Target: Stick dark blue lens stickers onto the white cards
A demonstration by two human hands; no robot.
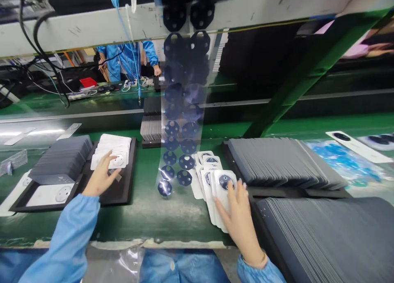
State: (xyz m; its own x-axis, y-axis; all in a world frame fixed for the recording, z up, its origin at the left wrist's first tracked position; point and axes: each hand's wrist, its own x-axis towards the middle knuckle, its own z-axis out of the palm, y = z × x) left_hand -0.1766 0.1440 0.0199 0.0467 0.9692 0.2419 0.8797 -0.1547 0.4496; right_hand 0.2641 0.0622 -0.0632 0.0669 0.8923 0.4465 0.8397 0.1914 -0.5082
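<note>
My left hand (101, 175) reaches over a fanned pile of white panels (112, 141) in the left black tray (124, 194). Its thumb and fingers are spread at the top panel's near edge, apparently not closed around it. My right hand (239, 211) lies with fingers extended on an overlapping pile of white panels with black round stickers (215, 196). The thumb rests across the top panel and the fingertips are near its sticker. Between the hands hangs a clear strip of black round stickers (186, 162), its lower end just above the green bench.
Grey panels (61, 159) stand in rows in the left tray. More grey panels (277, 159) fill black trays at the right. A green post (295, 86) slants up behind them. Cables (37, 32) dangle at upper left. Across the bench, a person in blue sleeves (150, 53) works.
</note>
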